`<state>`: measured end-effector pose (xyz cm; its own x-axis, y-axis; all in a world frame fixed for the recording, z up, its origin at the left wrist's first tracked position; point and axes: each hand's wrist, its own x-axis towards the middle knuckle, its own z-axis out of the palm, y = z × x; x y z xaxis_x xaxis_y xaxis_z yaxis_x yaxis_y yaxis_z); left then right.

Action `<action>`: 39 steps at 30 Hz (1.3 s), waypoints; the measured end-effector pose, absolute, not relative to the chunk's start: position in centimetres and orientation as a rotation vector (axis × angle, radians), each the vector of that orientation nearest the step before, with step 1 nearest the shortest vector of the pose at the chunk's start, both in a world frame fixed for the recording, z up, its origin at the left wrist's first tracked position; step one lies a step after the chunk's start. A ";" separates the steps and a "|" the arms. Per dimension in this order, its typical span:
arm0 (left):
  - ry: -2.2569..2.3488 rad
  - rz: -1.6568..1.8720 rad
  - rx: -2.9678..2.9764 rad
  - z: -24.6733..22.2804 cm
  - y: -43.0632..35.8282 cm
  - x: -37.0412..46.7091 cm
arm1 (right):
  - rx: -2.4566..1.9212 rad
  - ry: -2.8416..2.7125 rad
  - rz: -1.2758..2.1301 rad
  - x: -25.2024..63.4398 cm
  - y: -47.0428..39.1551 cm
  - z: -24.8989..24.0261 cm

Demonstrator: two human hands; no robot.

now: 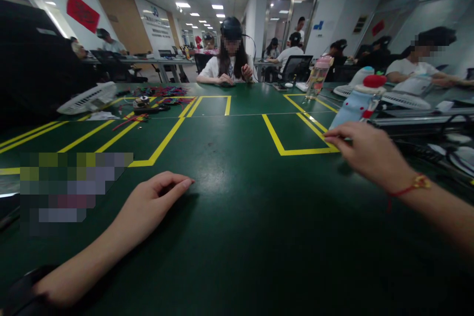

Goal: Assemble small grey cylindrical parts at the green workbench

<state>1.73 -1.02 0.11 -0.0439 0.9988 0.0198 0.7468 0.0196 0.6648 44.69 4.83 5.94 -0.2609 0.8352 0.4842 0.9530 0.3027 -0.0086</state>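
Over the left half of the green table (229, 217), my left hand (159, 197) has its thumb and index finger pressed together; a tiny dark spot shows at their tips, too small to make out. My right hand (366, 153), with a red cord bracelet (411, 187) at the wrist, is raised at the right, fingertips pinched near the end of a yellow tape line (307, 151). Whatever its fingertips hold, if anything, cannot be made out. Just behind the right hand stands a light blue bottle (350, 107) with a red top.
Coloured wires (163, 92) and a white fan (89, 98) lie at the back left. A pink-capped clear bottle (317, 79) stands at the back right, near more fans and dark cables. A person (231, 54) sits across the table. A blurred patch (77, 187) covers something at left.
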 end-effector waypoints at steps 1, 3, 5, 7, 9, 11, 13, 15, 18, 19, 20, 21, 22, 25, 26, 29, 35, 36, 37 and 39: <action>1.840 0.716 1.781 0.1 -1.0 1.8 | -1.804 -2.080 -0.481 46.9 5.7 7.0; 1.834 0.703 1.790 0.0 -1.0 1.9 | -2.149 -1.928 -0.520 51.0 7.0 8.4; 1.829 0.689 1.794 0.0 -1.0 1.9 | -2.335 -1.898 -0.434 54.1 7.9 8.8; 1.827 0.680 1.797 0.1 -1.1 1.9 | -2.375 -1.952 -0.331 55.7 8.5 8.4; 1.826 0.675 1.801 0.1 -1.2 1.9 | -2.365 -1.992 -0.277 56.2 8.9 7.7; 1.830 0.672 1.799 0.1 -1.2 1.9 | -2.365 -2.002 -0.256 56.1 9.2 7.2; 1.830 0.669 1.799 0.1 -1.2 1.8 | -2.368 -2.011 -0.236 55.8 9.3 7.0; 1.822 0.672 1.805 0.1 -1.1 1.8 | -2.377 -2.006 -0.235 55.8 9.3 7.2; 1.814 0.675 1.811 0.0 -1.0 1.8 | -2.411 -1.954 -0.275 56.1 9.1 7.6; 1.812 0.672 1.811 0.0 -1.0 1.8 | -2.424 -1.940 -0.278 56.2 9.1 7.7; 1.809 0.669 1.810 0.0 -1.0 1.8 | -2.435 -1.934 -0.271 56.3 9.1 7.8; 1.805 0.666 1.809 0.0 -1.0 1.8 | -2.442 -1.936 -0.255 56.4 9.1 7.8; 1.800 0.665 1.808 0.0 -1.0 1.7 | -2.448 -1.940 -0.237 56.4 9.1 7.8; 1.794 0.670 1.804 -0.1 -1.1 1.7 | -2.467 -1.937 -0.198 56.4 9.3 7.7; 1.793 0.674 1.804 -0.1 -1.1 1.6 | -2.474 -1.932 -0.187 56.4 9.4 7.7; 1.788 0.678 1.808 -0.1 -1.1 1.6 | -2.476 -1.932 -0.154 56.6 9.5 7.6; 1.789 0.661 1.831 -0.1 -1.0 1.7 | -2.514 -1.872 -0.161 57.5 9.7 7.3; 1.792 0.663 1.833 -0.1 -1.1 1.7 | -2.515 -1.867 -0.162 57.6 9.8 7.3; 1.794 0.665 1.835 -0.1 -1.1 1.7 | -2.511 -1.869 -0.159 57.7 9.9 7.2; 1.795 0.667 1.839 0.0 -1.1 1.8 | -2.489 -1.885 -0.132 57.8 9.9 7.1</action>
